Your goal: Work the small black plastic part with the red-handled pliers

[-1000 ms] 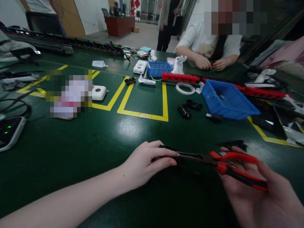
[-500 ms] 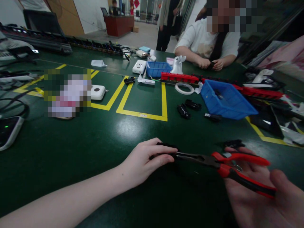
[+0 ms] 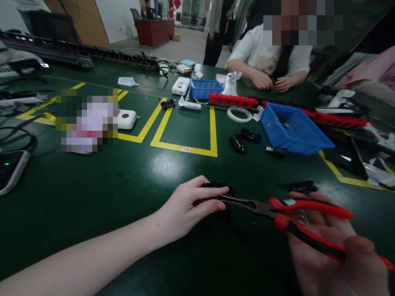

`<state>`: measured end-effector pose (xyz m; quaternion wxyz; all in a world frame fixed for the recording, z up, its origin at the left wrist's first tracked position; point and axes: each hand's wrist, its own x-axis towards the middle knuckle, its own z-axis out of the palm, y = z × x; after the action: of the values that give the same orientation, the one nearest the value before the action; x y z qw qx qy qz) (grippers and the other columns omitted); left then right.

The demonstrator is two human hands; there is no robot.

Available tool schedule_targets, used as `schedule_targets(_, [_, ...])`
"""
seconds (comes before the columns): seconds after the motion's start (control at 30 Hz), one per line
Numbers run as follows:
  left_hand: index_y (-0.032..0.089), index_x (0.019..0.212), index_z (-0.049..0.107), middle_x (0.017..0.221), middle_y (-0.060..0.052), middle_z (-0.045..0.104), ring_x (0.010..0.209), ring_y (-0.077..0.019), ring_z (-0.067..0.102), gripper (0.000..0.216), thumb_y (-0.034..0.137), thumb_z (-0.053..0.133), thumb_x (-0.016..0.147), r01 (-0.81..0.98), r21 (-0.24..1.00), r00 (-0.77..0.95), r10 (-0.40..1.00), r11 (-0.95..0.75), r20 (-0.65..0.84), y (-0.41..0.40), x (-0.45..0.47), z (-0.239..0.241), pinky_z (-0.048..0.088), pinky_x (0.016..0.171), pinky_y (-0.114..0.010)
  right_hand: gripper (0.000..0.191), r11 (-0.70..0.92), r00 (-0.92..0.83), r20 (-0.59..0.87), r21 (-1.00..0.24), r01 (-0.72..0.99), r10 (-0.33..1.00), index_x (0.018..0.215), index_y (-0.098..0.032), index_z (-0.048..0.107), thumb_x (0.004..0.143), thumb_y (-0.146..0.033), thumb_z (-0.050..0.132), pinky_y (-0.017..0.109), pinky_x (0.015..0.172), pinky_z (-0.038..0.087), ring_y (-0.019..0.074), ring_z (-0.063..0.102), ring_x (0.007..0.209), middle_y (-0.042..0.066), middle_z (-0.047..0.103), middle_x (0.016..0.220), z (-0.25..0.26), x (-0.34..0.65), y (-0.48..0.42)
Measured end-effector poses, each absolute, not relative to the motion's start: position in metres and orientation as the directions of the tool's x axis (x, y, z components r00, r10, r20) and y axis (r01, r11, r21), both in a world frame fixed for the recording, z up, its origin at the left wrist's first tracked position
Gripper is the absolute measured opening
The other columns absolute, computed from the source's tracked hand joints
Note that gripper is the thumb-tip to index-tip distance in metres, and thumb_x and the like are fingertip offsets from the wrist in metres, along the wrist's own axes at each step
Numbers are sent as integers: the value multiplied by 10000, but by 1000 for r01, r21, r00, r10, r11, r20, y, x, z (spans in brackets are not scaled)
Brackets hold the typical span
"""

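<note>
My left hand point(image 3: 194, 201) holds a small black part point(image 3: 216, 190) just above the green table, its fingers covering much of it. In my right hand point(image 3: 333, 246) are red-and-black long-nose pliers point(image 3: 293, 213), the handles lying across the palm and fingers. The pliers' jaws reach the black part beside my left fingertips; what they grip there is hidden. Beyond my right fingers lies another black part point(image 3: 304, 187). Several more black parts point(image 3: 238, 144) rest farther up the table.
A blue bin point(image 3: 293, 142) stands at the right, with a smaller blue bin point(image 3: 206, 88) farther back. A roll of tape point(image 3: 239, 114) lies between them near a red strip point(image 3: 234, 100). Yellow tape point(image 3: 185, 149) marks the table. Across it, a person point(image 3: 262, 53) handles something dark.
The pliers' handles have spread wider, and their pivot has shifted slightly left toward my left hand. My right thumb has moved down with the lower handle. My left hand stays almost in place.
</note>
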<state>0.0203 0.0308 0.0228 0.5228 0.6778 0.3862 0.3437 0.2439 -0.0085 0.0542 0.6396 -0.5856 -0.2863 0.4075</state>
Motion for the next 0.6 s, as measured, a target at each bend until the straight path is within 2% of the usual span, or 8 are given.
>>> schedule_targets(0.17, [235, 1330, 611, 1104, -59, 553, 948, -177, 551, 418, 260, 625, 914, 197, 968, 482, 875, -157, 43, 30, 22, 24, 498, 782, -286, 559, -29, 522, -127, -981, -192, 843, 979, -302, 697, 528, -613, 806, 386, 846, 579, 251, 619, 1077, 48, 669, 1144, 51, 245, -7])
schedule_targets(0.37, [238, 1315, 623, 1099, -61, 571, 946, -177, 568, 375, 228, 570, 943, 219, 958, 462, 885, -183, 64, 29, 23, 24, 506, 762, -285, 507, -48, 525, -147, -979, -197, 838, 981, -333, 707, 557, -601, 781, 464, 929, 558, 292, 591, 1146, 40, 667, 1181, 50, 246, -6])
schedule_targets(0.6, [254, 1322, 617, 1074, -48, 574, 896, -159, 575, 379, 228, 571, 946, 255, 939, 489, 868, -232, 82, 26, 23, 25, 497, 756, -283, 518, -50, 514, -147, -979, -199, 845, 971, -332, 707, 539, -602, 794, 461, 893, 575, 296, 600, 1127, 46, 670, 1169, 50, 246, -7])
